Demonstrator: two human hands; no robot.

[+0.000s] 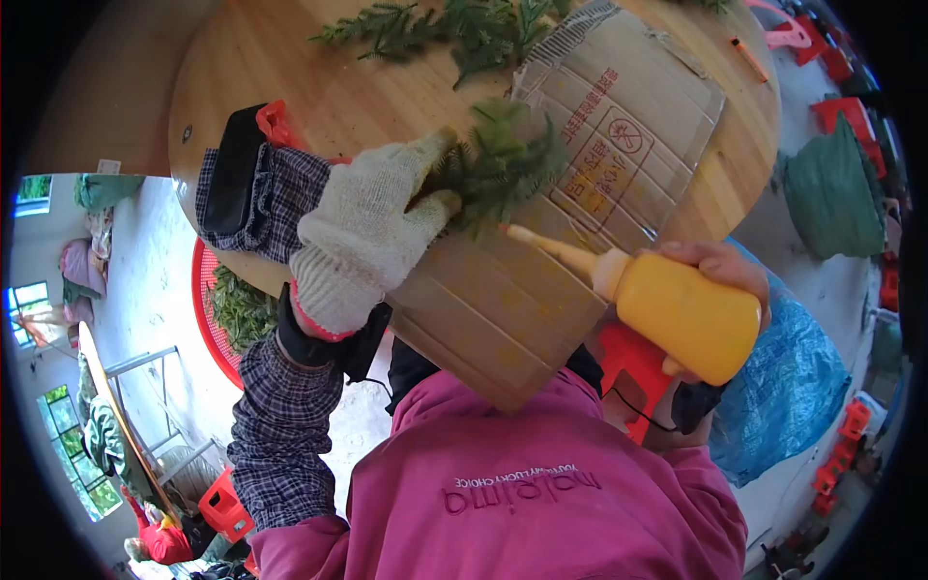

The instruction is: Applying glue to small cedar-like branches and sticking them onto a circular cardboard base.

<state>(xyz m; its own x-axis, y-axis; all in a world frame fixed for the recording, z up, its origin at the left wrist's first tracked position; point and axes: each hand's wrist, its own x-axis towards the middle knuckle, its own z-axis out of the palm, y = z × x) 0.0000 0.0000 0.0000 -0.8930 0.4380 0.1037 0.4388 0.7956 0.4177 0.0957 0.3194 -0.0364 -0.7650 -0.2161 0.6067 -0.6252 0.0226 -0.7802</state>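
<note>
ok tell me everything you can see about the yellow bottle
The yellow bottle is a squeeze bottle that looks like soft plastic, with a rounded orange-yellow body and a long, tapering, paler nozzle. It lies nearly on its side, nozzle aimed left and slightly up, its tip just short of the green sprig gripped by the gloved left hand. The bare right hand wraps its body from behind, fingers over the top. It is held over the edge of the flattened cardboard on the round wooden table. Contents cannot be seen.

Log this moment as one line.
left hand: gloved, holds green sprig | right hand: bare, holds yellow squeeze bottle | nozzle near sprig, over cardboard sheet
</note>
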